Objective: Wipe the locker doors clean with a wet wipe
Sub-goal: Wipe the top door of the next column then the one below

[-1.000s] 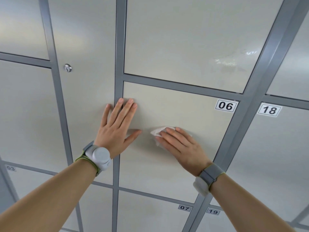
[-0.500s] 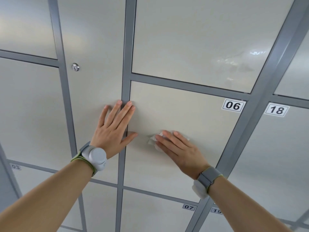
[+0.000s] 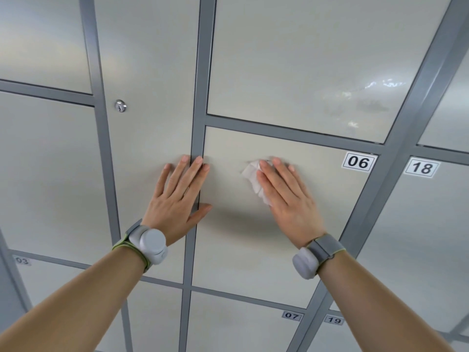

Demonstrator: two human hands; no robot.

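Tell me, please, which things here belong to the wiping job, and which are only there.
For the job: wet wipe; right hand, pressing it flat; door 06; left hand, flat across the grey frame post.
Only there: keyhole lock; label 18; label 07; wrist bands.

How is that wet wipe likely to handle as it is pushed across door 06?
Probably floppy: the wet wipe is crumpled into folds under the flat right hand. Likely light, since straight fingers alone pin it to the upright door. It may bunch or slip out sideways, as part sticks out past the hand.
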